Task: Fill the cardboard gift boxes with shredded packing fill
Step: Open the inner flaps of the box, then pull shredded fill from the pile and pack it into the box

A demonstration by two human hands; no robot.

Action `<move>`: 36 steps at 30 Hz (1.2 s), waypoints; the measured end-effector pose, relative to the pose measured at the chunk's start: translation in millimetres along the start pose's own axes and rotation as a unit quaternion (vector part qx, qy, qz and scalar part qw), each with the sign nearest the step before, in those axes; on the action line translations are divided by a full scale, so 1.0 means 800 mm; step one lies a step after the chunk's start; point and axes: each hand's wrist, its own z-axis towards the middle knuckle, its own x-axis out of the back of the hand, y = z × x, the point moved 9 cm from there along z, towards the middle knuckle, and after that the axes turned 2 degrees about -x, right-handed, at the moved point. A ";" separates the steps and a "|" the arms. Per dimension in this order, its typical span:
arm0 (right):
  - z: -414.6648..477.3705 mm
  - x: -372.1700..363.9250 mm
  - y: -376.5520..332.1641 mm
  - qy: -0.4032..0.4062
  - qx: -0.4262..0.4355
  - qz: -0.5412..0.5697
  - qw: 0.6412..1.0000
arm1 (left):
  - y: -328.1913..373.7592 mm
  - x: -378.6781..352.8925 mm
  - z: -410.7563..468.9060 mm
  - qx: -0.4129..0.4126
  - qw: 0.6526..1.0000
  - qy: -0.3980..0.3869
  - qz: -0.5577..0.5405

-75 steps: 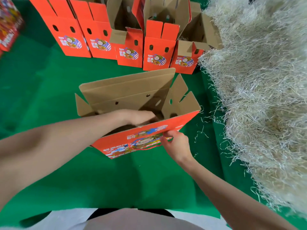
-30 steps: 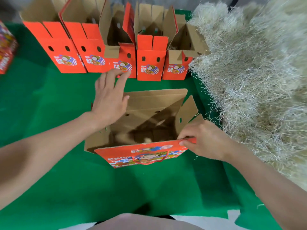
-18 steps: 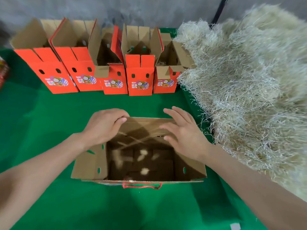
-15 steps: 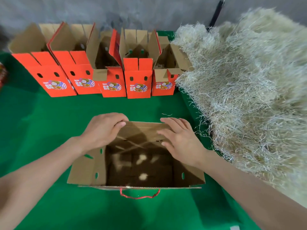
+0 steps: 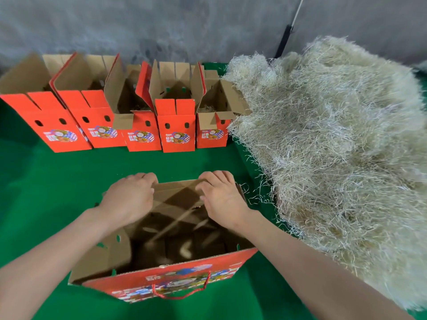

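Observation:
An open orange cardboard gift box (image 5: 175, 280) with a red cord handle stands on the green cloth right in front of me, its brown inside bare of fill. My left hand (image 5: 129, 197) grips the far flap at its left corner, fingers curled over the edge. My right hand (image 5: 221, 197) grips the same far flap at its right corner. A big heap of pale shredded packing fill (image 5: 342, 146) lies to the right, close beside the box.
Several open orange gift boxes (image 5: 175, 128) stand in a row at the back, against a grey wall (image 5: 161, 24); the rightmost touches the heap and shows some fill inside. Green cloth (image 5: 46, 181) covers the table. Loose strands lie near the heap's edge.
Both hands moved from the box's inside and near side to its far flap and curled over its edge. The box now stands upright with its printed front toward me.

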 end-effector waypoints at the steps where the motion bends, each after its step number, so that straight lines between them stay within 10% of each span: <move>1: -0.001 -0.001 0.000 -0.005 0.001 0.001 1.000 | 0.007 -0.001 0.002 -0.009 1.000 0.006 0.008; 12: -0.016 0.072 0.147 0.043 -0.136 0.174 0.974 | 0.111 0.003 0.055 -0.045 0.981 -0.011 -0.191; 17: -0.033 0.111 0.301 0.045 -0.297 0.005 0.954 | 0.181 0.026 0.101 -0.070 0.960 0.026 -0.270; 29: -0.007 0.118 0.426 -0.079 -0.318 -0.199 0.923 | 0.302 0.023 0.212 -0.011 0.904 -0.028 -0.427; 33: -0.011 0.157 0.432 0.082 -0.333 -0.008 0.939 | 0.342 -0.002 0.230 0.030 0.837 -0.076 -0.541; 36: 0.002 0.226 0.388 0.241 -0.224 0.075 0.942 | 0.382 -0.006 0.245 0.058 0.707 -0.131 -0.692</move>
